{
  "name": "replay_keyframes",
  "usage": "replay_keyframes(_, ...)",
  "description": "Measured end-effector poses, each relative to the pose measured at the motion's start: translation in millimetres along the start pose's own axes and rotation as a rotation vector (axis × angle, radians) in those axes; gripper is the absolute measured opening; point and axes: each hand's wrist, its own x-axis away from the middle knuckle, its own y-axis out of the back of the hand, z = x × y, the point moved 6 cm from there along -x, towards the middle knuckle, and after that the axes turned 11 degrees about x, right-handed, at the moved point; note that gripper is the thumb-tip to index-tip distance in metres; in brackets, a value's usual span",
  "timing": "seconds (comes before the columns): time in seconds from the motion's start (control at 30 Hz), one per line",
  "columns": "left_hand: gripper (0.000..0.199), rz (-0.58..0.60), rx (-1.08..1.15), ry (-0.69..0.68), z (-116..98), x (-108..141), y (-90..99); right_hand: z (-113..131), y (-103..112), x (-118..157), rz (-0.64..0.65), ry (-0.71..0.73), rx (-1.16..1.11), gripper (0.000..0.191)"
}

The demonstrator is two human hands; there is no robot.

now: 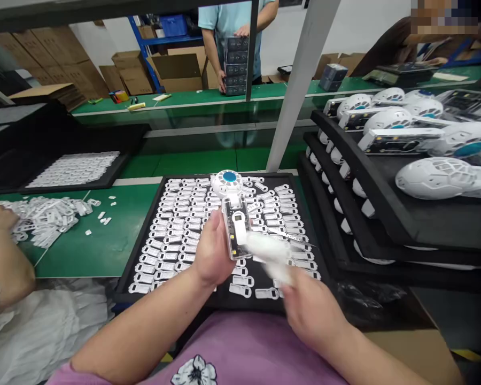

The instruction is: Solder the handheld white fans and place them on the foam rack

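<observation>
Closely, the left hand's [211, 255] fingers clasp a long, white-and-clear plastic device [229, 222].
At its right, the right hand's [315, 307] fingers grasp a blurred white piece [270, 249], slanting toward its lower end.

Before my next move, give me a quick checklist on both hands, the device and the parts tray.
1. Left hand holding white, blue-disc device with clear-covered body: ok.
2. Blue disc facing up, uncovered: ok.
3. Right hand holding blurred white object: ok.
4. Object touching device: cannot tell, motion blur.
5. Flat white parts all neatly aligned on black tray: not ok, some askew.
</observation>
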Motion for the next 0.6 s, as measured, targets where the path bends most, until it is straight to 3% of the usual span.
replay_keyframes(0.1, 0.037, -0.022, -0.071, -0.018, 0.7, -0.5, 3.5, -10.5, -9.3, 1.3, 0.049, 0.031, 0.092, 0.019)
replay_keyframes(0.23, 0.052, -0.005, -0.234, 0.012, -1.7, 0.9, 6.7, -43.5, -17.6, 8.0, 0.071, -0.046, 0.275, 0.020)
replay_keyframes(0.37, 0.051, -0.010, -0.270, 0.042, -4.1, 2.6, 2.1, -71.6, -40.8, 10.2, 0.231, -0.096, 0.339, 0.013)
replay_keyframes(0.5, 0.050, -0.016, -0.275, 0.096, 5.6, -2.7, 0.0, -77.0, -58.0, 5.8, 0.311, -0.150, 0.275, 0.008)
replay_keyframes(0.6, 0.052, -0.097, -0.449, 0.115, 3.6, -21.5, 15.0, -71.8, -44.7, 3.1, 0.263, -0.215, 0.167, 0.008)
